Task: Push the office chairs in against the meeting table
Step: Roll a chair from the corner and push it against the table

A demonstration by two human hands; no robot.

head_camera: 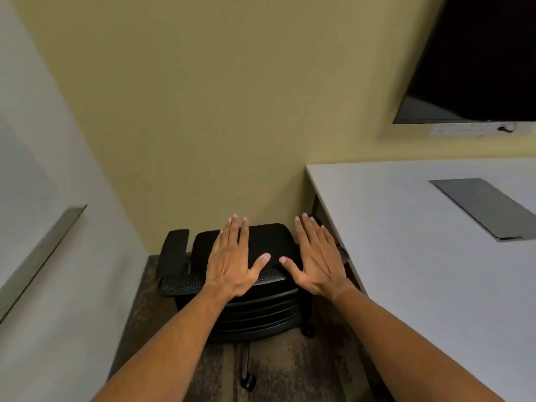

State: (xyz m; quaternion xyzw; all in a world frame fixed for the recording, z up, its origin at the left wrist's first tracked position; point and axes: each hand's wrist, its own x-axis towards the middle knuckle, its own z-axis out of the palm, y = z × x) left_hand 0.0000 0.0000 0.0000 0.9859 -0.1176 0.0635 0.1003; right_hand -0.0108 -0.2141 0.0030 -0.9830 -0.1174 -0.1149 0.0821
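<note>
A black office chair (269, 239) with a mesh back stands in the corner, just left of the white meeting table (406, 242). Its seat faces the yellow wall, and its right side sits by the table's left edge. My left hand (232, 262) is spread flat with straight fingers over the top of the chair's backrest. My right hand (316, 256) is spread the same way over the backrest's right end, next to the table edge. Whether the palms touch the chair or hover just above it is unclear. The chair's left armrest (174, 250) sticks out on the left.
A yellow wall (203, 111) rises close behind the chair, and a white wall with a metal ledge (43, 256) is on the left. A dark screen (478, 53) hangs above the table. A grey panel (484, 207) lies in the tabletop. Patterned carpet (284, 367) lies underfoot.
</note>
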